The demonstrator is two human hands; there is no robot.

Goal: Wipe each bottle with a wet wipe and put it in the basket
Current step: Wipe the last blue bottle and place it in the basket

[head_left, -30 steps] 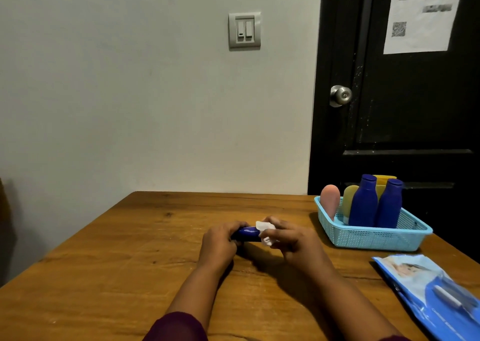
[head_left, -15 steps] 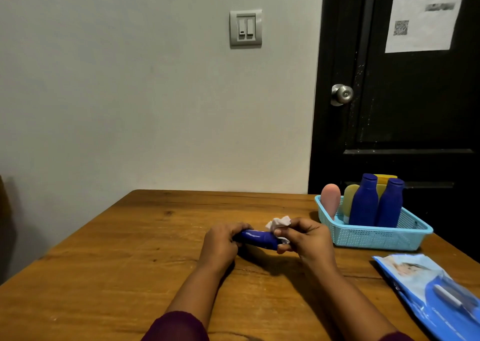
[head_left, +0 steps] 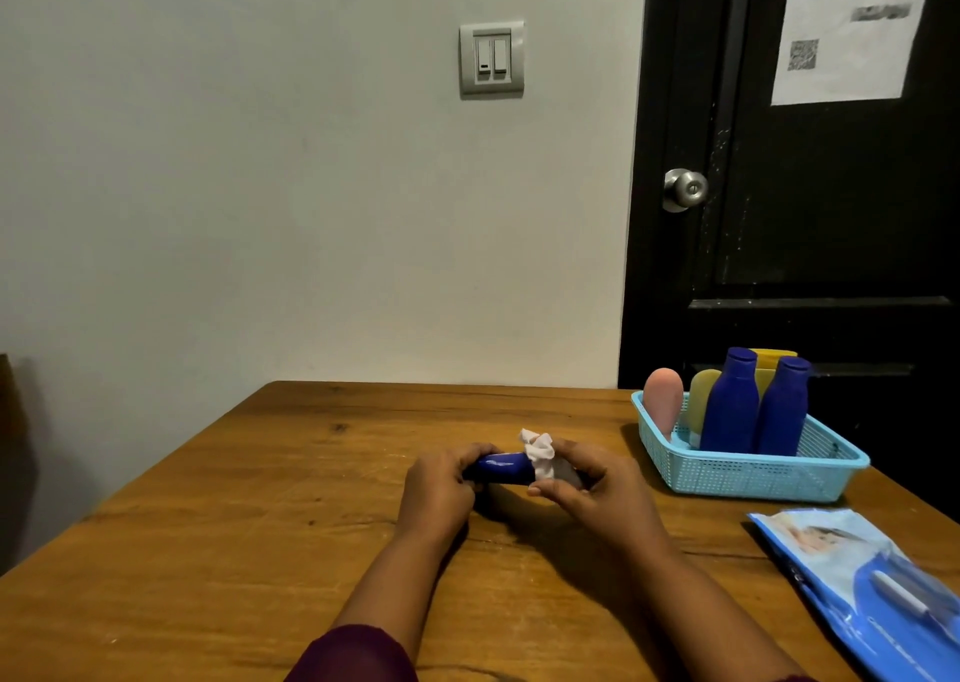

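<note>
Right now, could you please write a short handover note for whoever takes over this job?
Left hand: grips one end of the blue bottle, which lies sideways between the hands.
Right hand: pinches the wipe round the bottle's other end.
Basket, at right: holds a pink bottle, a yellow bottle and two blue ones.
Wipe pack: near right.
Done: the bottles in the basket.
Left: finish wiping this one and put it in the basket; no other loose bottle in view.
</note>
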